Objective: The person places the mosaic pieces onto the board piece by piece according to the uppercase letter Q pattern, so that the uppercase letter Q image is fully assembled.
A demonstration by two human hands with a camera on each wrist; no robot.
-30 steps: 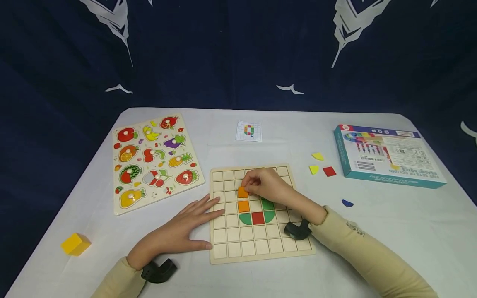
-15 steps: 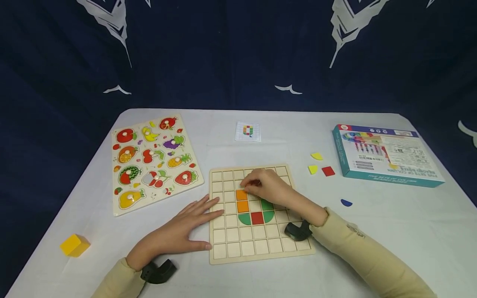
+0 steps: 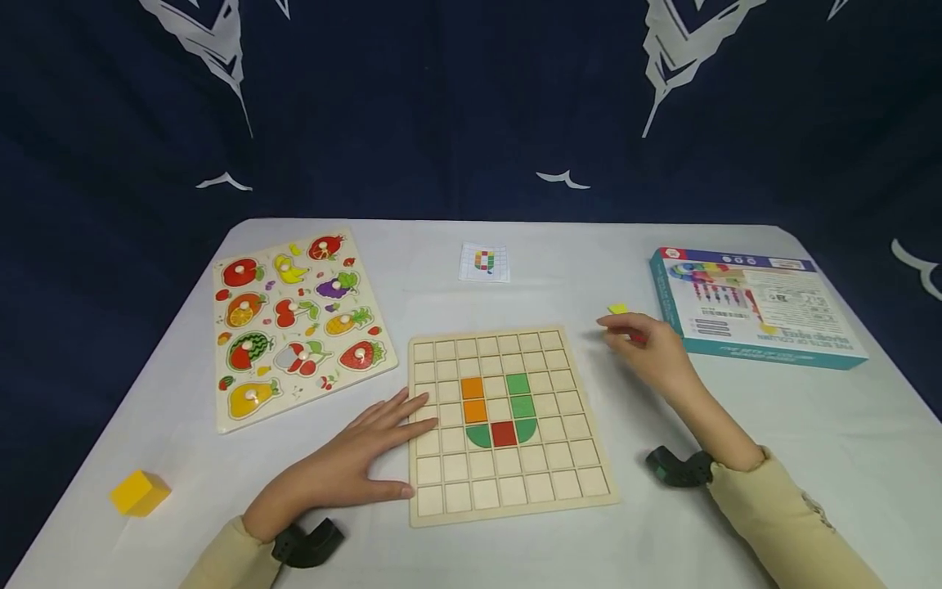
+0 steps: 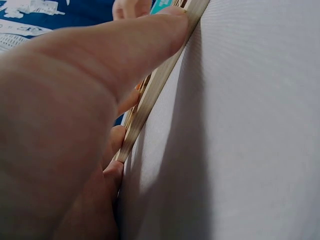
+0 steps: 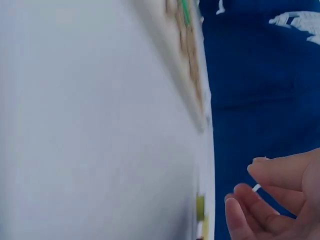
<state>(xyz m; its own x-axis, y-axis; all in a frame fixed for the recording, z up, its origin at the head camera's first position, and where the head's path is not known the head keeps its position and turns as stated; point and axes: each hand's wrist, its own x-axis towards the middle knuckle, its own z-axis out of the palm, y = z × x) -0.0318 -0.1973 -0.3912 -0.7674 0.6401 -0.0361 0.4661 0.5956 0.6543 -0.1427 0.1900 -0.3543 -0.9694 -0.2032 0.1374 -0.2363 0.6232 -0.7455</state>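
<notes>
A wooden grid board (image 3: 512, 489) lies flat on the table. Two orange squares (image 3: 473, 398), green pieces (image 3: 522, 405) and a red square (image 3: 504, 433) sit in its cells, forming a U. My left hand (image 3: 353, 462) rests spread along the board's left edge, fingertips over the rim; its thumb (image 4: 150, 37) touches the side. To the right of the board, my right hand (image 3: 655, 356) hovers over loose pieces, thumb and fingers (image 5: 285, 172) apart with nothing between them. A yellow piece (image 3: 617, 308) and a red piece (image 3: 637, 336) show around it; other pieces are hidden beneath.
A fruit peg puzzle (image 3: 342, 343) lies at the left, with a yellow block (image 3: 140, 493) nearer the front. Behind the board is a small pattern card (image 3: 484, 263). A flat teal-sided box (image 3: 765, 307) stands at the right, close to my right hand.
My right hand settled an orange square into its cell above the other, let go, and moved right to the loose pieces. The left hand has stayed on the board.
</notes>
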